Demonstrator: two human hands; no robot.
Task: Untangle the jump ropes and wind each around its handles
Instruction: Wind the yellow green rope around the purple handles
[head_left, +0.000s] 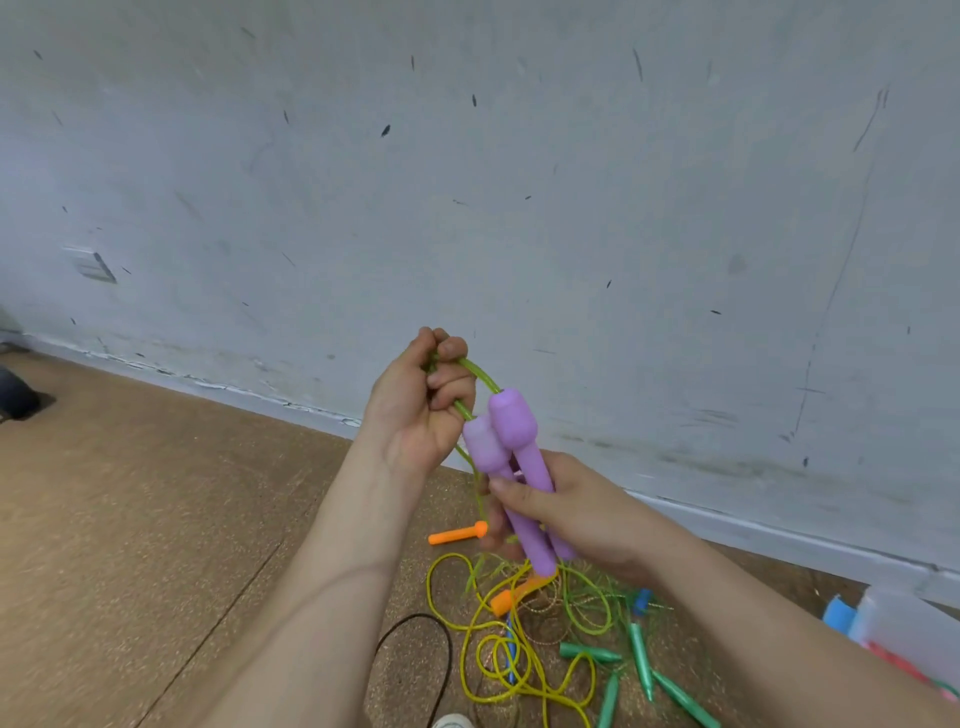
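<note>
My right hand (566, 506) grips two purple jump-rope handles (511, 457) side by side, held upright in front of the wall. A green rope (480, 378) arcs out of the handle tops into my left hand (423, 400), whose fingers are curled round it just left of the handles. More of this green rope hangs down behind the handles toward the floor. Below my hands lies a tangle on the floor: a yellow rope (514, 670) in loops, two orange handles (457, 535), several green handles (641, 660), and a blue handle (643, 598).
A scuffed grey wall (519, 182) rises straight ahead, meeting the brown cork floor (156, 519) at a white baseboard. A thin black cable (415, 623) loops on the floor. A clear bin with blue and pink items (883, 629) sits at the right. A shoe tip (452, 721) shows at the bottom.
</note>
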